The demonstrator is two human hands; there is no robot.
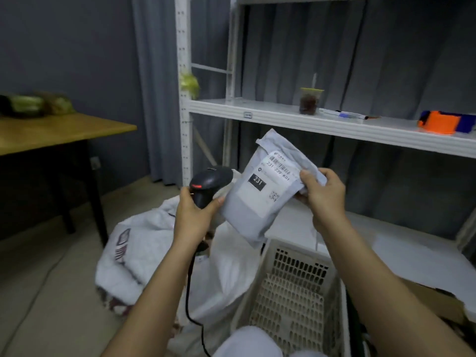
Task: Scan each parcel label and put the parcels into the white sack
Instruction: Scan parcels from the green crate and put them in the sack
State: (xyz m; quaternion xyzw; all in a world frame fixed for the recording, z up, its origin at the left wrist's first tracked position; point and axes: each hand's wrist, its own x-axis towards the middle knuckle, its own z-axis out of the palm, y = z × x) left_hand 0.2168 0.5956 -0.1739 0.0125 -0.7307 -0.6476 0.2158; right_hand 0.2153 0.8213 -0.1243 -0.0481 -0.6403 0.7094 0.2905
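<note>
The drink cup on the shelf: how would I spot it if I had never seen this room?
Find the white metal shelving against the grey curtain. On its middle shelf, left of a marker pen and an orange-and-blue object, stands the clear plastic cup. It alone is see-through, with dark contents, a yellow-green rim and a straw.

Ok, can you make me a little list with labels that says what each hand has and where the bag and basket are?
left hand: grips the black scanner
right hand: pinches the grey parcel by its edge
parcel label: faces the camera, shows 231
white sack: on the floor, below the hands
basket: beside the sack, under the parcel
shelf: behind, holds a cup
</note>
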